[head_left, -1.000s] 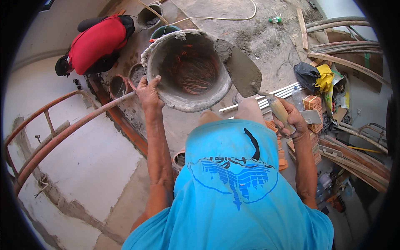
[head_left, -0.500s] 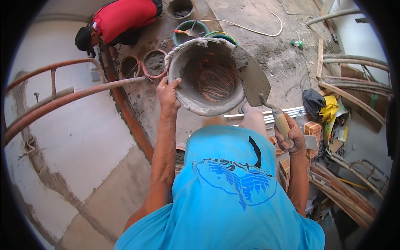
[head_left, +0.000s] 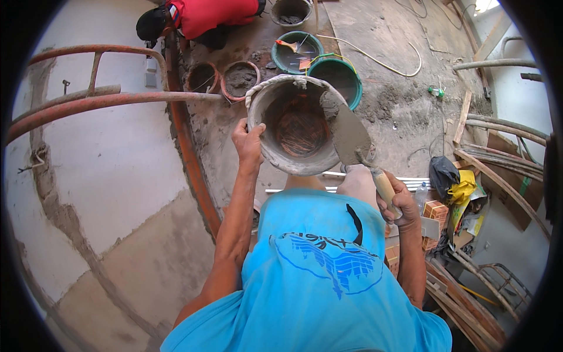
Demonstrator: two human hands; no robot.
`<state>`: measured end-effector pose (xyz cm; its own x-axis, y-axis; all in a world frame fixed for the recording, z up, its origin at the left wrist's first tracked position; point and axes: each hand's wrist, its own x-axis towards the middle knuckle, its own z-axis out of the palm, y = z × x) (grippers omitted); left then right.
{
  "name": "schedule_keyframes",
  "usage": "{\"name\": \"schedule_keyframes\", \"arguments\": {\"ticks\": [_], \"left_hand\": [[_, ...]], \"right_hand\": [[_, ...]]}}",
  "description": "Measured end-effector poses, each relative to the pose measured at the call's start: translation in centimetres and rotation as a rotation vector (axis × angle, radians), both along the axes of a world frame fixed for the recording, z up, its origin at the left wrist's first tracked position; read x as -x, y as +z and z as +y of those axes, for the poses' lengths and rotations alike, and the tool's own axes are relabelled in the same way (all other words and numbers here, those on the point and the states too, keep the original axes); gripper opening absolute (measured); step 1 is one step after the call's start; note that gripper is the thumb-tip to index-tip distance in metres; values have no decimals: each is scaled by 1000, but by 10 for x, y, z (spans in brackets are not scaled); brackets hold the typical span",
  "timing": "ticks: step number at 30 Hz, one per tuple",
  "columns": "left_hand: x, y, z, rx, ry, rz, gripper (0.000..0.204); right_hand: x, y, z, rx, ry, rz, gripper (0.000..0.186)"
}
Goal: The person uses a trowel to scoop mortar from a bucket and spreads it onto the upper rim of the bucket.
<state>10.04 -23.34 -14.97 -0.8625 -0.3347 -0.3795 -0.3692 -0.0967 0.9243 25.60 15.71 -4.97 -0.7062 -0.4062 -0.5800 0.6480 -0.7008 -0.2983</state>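
Note:
My left hand (head_left: 249, 142) grips the left rim of a mortar-stained bucket (head_left: 267, 120), held up in front of my body with its mouth tilted toward me. Scraped orange streaks show on the bucket's inside, and a twisted rope handle (head_left: 252, 95) lies along its rim. The fingers of my right hand (head_left: 402, 202) are wrapped around the pale handle of a trowel (head_left: 354, 139). Its blade is coated with grey mortar and reaches the bucket's right rim. A lump of mortar (head_left: 330, 105) sits at the blade's tip, just inside the bucket.
Beyond the bucket stand two green tubs (head_left: 357, 101), two terracotta-coloured pots (head_left: 258, 73) and another bucket (head_left: 308, 22). A person in red (head_left: 214, 16) bends low at the far left. Curved metal bars (head_left: 135, 101) cross the left side. Bricks (head_left: 435, 210), bags (head_left: 444, 171) and planks lie right.
My view has shifted, so the surroundings appear lower and farther right. The bucket and trowel sit lower in view, uncovering more of the green tubs. Both hands keep their grips.

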Motion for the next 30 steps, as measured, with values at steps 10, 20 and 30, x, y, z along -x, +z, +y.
{"name": "schedule_keyframes", "arguments": {"ticks": [10, 20, 30], "left_hand": [[-72, 21, -50, 268, 259, -76, 27], [-222, 16, -102, 330, 845, -82, 42], [-312, 25, -114, 366, 1054, -104, 44]], "right_hand": [[26, -6, 33, -99, 229, -22, 95], [76, -24, 77, -173, 525, 40, 92], [106, -53, 20, -271, 667, 21, 83]]}}
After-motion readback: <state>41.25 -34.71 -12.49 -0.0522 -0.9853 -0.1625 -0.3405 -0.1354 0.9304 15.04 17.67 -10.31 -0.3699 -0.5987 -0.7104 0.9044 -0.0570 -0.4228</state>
